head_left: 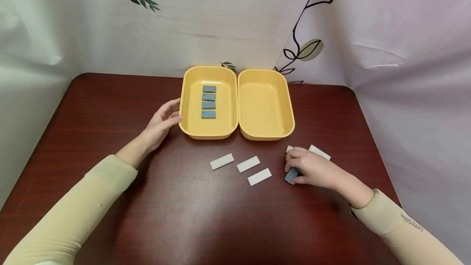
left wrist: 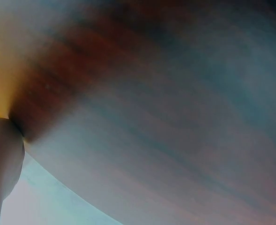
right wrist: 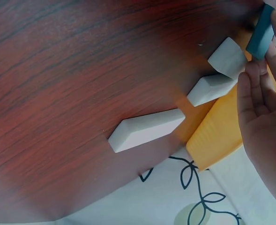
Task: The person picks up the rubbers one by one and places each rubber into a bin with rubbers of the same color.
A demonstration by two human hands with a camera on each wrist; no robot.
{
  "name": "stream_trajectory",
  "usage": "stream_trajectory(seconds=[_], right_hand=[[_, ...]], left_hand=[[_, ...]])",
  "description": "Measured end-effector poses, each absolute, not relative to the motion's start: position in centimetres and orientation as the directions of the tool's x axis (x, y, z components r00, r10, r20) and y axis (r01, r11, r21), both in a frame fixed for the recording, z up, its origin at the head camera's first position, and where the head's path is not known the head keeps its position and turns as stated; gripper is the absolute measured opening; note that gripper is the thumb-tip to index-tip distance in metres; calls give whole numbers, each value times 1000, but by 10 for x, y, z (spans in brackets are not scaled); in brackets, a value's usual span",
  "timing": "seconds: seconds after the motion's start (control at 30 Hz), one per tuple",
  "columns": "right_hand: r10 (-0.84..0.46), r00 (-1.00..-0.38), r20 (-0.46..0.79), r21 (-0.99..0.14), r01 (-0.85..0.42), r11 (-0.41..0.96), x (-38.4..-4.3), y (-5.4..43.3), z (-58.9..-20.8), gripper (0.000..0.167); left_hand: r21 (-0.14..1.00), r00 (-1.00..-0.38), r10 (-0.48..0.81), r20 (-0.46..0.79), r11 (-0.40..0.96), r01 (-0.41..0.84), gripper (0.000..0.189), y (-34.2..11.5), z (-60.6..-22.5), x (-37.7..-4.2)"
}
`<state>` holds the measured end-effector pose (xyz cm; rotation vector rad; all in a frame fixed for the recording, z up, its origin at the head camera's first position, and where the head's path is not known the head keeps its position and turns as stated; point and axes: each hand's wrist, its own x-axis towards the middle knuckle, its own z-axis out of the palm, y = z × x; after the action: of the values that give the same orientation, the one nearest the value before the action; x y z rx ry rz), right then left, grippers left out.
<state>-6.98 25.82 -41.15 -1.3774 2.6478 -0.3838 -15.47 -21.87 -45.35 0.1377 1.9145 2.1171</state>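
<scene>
My left hand (head_left: 156, 128) holds the left wall of a yellow tray (head_left: 209, 131), its thumb at the rim. Inside that tray, several blue-grey rectangular blocks (head_left: 208, 105) lie in a column. Over the table's right side, my right hand (head_left: 312, 167) pinches another blue-grey block (head_left: 292, 174) between thumb and fingers; the right wrist view shows this blue block (right wrist: 260, 35) tilted at the fingertips. White blocks lie beside that hand: one (head_left: 319, 152) beyond it, one (head_left: 289, 148) partly hidden by the fingers. In the left wrist view only a thumb (left wrist: 4, 164) shows clearly.
A second yellow tray (head_left: 266, 131) stands against the first one's right side. In front of them, three white blocks (head_left: 222, 161) lie apart on the dark red table (head_left: 184, 216). Pale curtains (head_left: 176, 32) with leaf prints hang around the table's back and sides.
</scene>
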Motion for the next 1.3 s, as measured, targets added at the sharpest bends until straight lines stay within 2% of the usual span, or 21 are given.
stream_trajectory(seconds=[0.4, 0.93, 1.3], right_hand=[[-810, -586, 6, -274, -780, 562, -67, 262, -412, 39], [-805, -593, 14, -282, -775, 566, -69, 262, -407, 31], [-777, -629, 10, -277, -749, 602, -68, 259, -402, 30]], left_hand=[[985, -955, 275, -113, -97, -145, 60, -220, -455, -155], [986, -952, 291, -97, -103, -133, 61, -221, -457, -158], [986, -951, 291, -100, -96, -133, 61, -221, -455, -157]])
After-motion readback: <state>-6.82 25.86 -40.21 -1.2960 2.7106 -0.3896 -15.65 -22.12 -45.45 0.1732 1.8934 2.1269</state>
